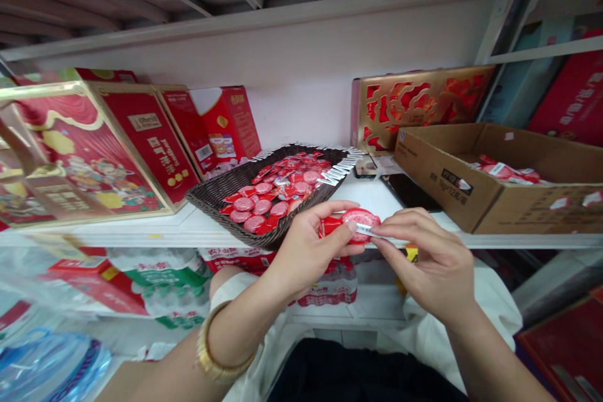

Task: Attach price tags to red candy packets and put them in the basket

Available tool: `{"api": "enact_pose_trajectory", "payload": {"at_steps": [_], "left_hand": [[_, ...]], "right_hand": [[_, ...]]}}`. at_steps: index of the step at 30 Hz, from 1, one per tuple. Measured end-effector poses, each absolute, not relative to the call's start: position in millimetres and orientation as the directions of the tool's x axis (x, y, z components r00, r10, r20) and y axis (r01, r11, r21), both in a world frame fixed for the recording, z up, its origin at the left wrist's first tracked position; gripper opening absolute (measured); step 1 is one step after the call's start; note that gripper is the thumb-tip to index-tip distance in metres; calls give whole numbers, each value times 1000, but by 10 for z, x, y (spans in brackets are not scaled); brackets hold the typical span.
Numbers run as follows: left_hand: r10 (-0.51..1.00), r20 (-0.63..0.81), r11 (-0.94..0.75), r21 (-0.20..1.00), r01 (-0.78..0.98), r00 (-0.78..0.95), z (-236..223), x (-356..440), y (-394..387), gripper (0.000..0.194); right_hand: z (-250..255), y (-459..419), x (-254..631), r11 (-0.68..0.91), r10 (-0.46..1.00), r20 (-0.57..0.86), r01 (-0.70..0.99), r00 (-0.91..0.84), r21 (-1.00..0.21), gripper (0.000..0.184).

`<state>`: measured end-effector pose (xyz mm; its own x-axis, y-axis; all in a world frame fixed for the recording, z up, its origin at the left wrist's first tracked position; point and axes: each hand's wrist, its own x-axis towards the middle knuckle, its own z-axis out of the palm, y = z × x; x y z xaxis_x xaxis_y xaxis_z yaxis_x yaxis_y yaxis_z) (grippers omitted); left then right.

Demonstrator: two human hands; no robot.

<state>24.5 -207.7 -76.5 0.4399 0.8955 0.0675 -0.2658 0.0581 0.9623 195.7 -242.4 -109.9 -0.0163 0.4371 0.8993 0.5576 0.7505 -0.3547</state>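
A small red packet (pixel 349 218) with a round pink face is held between the thumb and fingers of my left hand (pixel 306 245). Across its face lies a white barcode label (pixel 363 228), my left thumb pressing at its left end. The thumb and forefinger of my right hand (pixel 426 257) pinch the right end of that label. Just behind my left hand, a dark woven basket (pixel 221 204) sits tilted on the white shelf, holding many similar red packets (pixel 277 188). My left wrist wears a gold bangle (pixel 205 342).
To the right stands an open cardboard carton (pixel 452 185) with more red packets inside. Beside it lies a black phone-like slab (pixel 409 192). Red and gold gift boxes (pixel 146 138) stand at left, another gold box (pixel 419 100) behind. Wrapped bottles (pixel 332 286) sit below.
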Motion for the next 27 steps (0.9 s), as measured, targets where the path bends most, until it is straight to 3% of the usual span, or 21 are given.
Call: {"api": "enact_pose_trajectory", "payload": {"at_steps": [4,7,10,14,19,27], "left_hand": [[915,87,28,960,-278,394,-817,281,-2081,37],[927,115,-7,957,-290,357,-847,303,-2110,35],[940,125,-21,950,-310,318,-885,341,-2154,32],[945,161,-63,944,-324,285,-962,410,-2186,25],[952,153,-55,938,-344,266,-1079,464,-2183,24],[957,121,-16,930,-368,263,-1159,502,-2220,23]], "right_hand": [[-1147,-2435,1957,726,456,890,586,-19,-359,21],[-1213,-2442,1956,703,499,861,534,101,-470,17],[-1274,-2433,1930,655,605,756,384,250,-651,14],[-1315,-2401,1853,570,765,585,141,267,-810,18],[-1369,-2370,1821,540,812,522,2,263,-841,15],[-1503,-2344,1874,508,838,479,-51,260,-860,16]]}}
